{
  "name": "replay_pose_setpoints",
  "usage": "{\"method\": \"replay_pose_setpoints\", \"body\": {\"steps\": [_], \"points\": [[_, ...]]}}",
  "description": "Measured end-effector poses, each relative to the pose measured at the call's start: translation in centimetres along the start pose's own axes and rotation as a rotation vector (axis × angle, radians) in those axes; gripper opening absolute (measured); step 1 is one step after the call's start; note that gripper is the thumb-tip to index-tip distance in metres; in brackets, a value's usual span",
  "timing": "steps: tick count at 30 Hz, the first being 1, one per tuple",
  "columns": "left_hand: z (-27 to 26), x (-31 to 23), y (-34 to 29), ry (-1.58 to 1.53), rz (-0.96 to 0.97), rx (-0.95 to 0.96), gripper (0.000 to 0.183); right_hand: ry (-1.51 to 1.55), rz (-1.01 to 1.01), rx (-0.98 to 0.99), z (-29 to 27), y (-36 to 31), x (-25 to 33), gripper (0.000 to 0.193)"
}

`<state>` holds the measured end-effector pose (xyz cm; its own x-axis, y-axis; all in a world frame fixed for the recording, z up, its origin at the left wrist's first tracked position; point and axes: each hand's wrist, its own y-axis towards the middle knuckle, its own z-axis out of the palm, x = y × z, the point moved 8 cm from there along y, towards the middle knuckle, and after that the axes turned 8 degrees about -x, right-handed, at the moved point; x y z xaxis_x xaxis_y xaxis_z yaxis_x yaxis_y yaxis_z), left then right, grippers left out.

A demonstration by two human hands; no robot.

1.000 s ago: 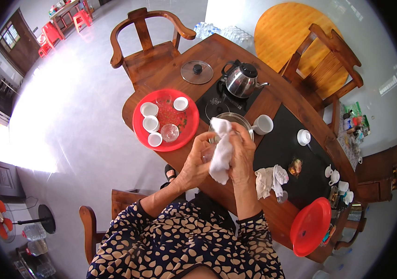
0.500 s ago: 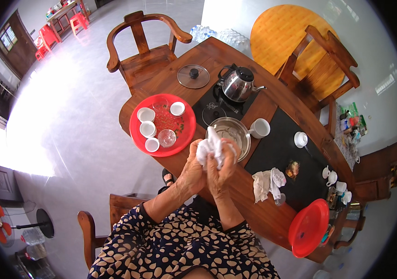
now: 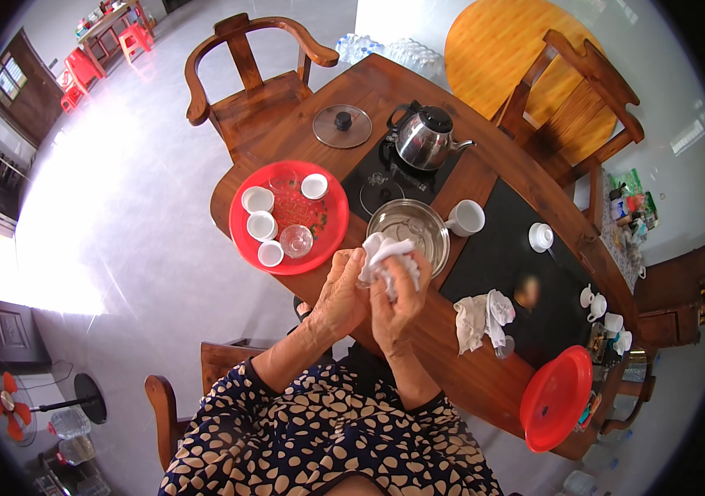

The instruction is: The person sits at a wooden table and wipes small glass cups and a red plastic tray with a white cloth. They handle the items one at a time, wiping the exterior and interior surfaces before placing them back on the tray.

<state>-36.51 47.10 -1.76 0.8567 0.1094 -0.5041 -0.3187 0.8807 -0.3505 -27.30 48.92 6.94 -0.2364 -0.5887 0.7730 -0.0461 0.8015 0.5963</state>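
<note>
The navy top (image 3: 328, 442) bears tan pebble-shaped spots.

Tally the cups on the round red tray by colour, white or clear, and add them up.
White cups: 4
Clear cups: 2
Total on the red tray: 6

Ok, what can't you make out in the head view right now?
All in the head view:
Anything inside the white cloth: hidden by its folds, the left hand and the right hand.
Brown object on the black panel: blurred.
Small things on the far table: too small to identify.
</note>
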Motion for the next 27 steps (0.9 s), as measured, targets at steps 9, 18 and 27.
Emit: {"method": "replay_pose_setpoints", "body": {"steps": [9, 18, 27], "points": [[0.0, -0.5, -1.3, 0.094, -0.010, 0.132, 0.028, 0.136, 0.256, -0.013, -0.6, -0.6, -3.2, 0.023], [-0.2, -1.5, -1.5, 0.146, 0.105, 0.129, 0.023, 0.241, 0.363, 0.112, -0.2, -1.2, -4.6, 0.027], [-0.8, -1.1, -2.1, 0.026, -0.059, 0.161, 0.022, 0.700, 0.806, -0.016, -0.7, -2.7, -7.0, 0.031]]}}
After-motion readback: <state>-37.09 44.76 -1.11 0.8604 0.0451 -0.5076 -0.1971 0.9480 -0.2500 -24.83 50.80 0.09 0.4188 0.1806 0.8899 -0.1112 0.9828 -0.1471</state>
